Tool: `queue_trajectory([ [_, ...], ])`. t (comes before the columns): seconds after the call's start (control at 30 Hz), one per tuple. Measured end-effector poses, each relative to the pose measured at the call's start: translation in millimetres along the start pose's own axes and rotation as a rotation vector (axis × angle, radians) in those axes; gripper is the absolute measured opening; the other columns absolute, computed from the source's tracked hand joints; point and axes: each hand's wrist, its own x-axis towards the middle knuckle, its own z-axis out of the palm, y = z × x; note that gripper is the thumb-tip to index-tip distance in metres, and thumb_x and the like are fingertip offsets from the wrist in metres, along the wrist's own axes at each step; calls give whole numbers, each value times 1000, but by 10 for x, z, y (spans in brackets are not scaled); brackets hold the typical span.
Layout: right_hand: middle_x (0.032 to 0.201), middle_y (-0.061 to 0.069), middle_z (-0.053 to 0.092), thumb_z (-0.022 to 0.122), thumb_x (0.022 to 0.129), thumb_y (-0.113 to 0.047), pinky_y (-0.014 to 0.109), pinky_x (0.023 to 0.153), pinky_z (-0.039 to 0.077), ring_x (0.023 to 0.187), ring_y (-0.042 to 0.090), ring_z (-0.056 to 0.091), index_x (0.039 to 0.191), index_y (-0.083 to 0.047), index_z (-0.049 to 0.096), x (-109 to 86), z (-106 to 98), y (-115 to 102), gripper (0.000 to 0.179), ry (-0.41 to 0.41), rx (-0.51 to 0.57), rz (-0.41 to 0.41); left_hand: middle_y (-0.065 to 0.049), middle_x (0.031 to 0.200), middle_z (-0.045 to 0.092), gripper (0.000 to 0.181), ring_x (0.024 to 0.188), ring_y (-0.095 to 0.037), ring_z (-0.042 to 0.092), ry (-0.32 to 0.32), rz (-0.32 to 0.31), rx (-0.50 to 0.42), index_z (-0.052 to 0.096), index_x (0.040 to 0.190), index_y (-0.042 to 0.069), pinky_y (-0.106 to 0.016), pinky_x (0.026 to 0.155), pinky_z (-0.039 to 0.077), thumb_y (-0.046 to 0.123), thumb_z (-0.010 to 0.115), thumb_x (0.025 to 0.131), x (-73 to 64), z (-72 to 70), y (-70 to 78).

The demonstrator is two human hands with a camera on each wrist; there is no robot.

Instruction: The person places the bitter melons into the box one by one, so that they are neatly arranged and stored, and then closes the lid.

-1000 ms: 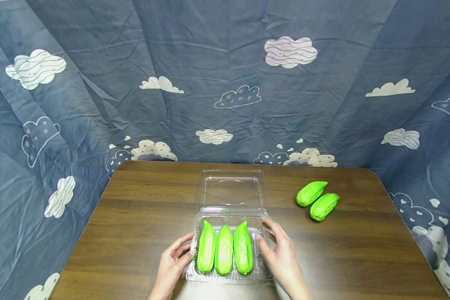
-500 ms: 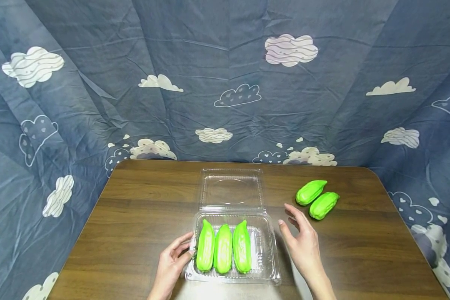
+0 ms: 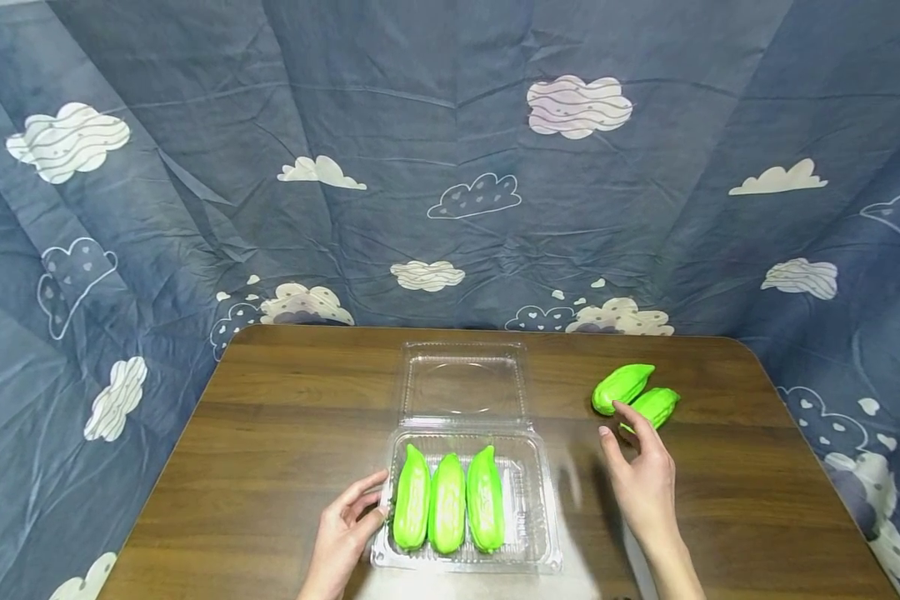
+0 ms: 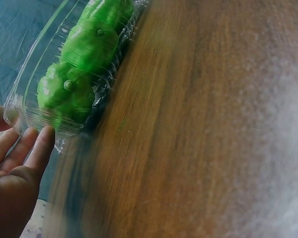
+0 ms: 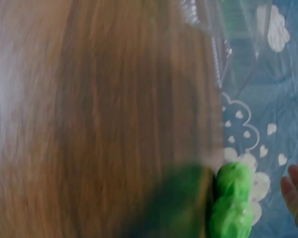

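Head: the right hand [image 3: 645, 477], thumb and fingers parted, is the nearer to two bright-green, ridged, tapering vegetables [image 3: 619, 388] just beyond it, long axes slanting away rightward. The left hand [image 3: 347, 518] touches a clear plastic hinged container [image 3: 525, 510].

Left wrist: its relaxed fingers meet the container's corner.

Right wrist: fingers hold nothing.

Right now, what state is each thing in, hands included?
Clear container, open, with space left at its right side.
Lid, folded back.
Three green vegetables, lying side by side inside.
Two loose green vegetables, lying on the table.
Left hand, touching the container's left edge.
Right hand, holding nothing, near the loose pair.
Backdrop, hanging, creased.
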Motion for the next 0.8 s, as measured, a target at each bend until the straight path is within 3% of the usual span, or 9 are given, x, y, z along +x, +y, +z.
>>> queue_trajectory([
  [0.1,118,13,66,70,89,-1,14,89,42,103,-3,54,129,-8,63,26,-15,90,41,19,1,0,-18,133,57,47,110,-21,60,1,-3,10,60,130,-2,-25,88,49,-8,65,84,-7,-6,1],
  [0.17,119,12,65,70,89,-1,14,90,41,103,-2,54,128,-7,63,44,-29,144,41,23,-9,1,-18,133,57,46,110,-20,60,0,-3,11,60,130,-2,-24,88,49,-8,65,84,-6,-7,3],
  [0.33,122,10,64,70,89,-4,20,91,41,108,22,58,129,-7,62,70,-76,263,40,17,-36,44,-17,133,58,47,109,-20,60,2,-3,11,60,129,-2,-24,88,49,-9,65,83,5,-4,5],
  [0.4,123,10,63,70,90,-5,28,94,42,112,28,58,129,-7,61,78,-98,306,41,11,-48,78,-17,132,58,47,109,-21,61,4,-1,9,61,128,-2,-24,87,49,-10,65,83,9,-3,6],
  [0.57,128,12,60,68,91,-8,46,99,40,121,33,53,132,-9,59,132,-153,403,42,4,-77,126,-18,131,59,46,108,-21,61,7,10,5,61,128,-3,-24,87,49,-11,65,82,16,-4,7],
  [0.8,135,18,55,67,92,-11,55,103,36,128,38,47,136,-7,55,258,-229,526,46,-26,-94,156,-18,132,58,46,108,-20,61,10,-3,2,61,128,-2,-24,87,49,-9,65,83,1,2,-2],
])
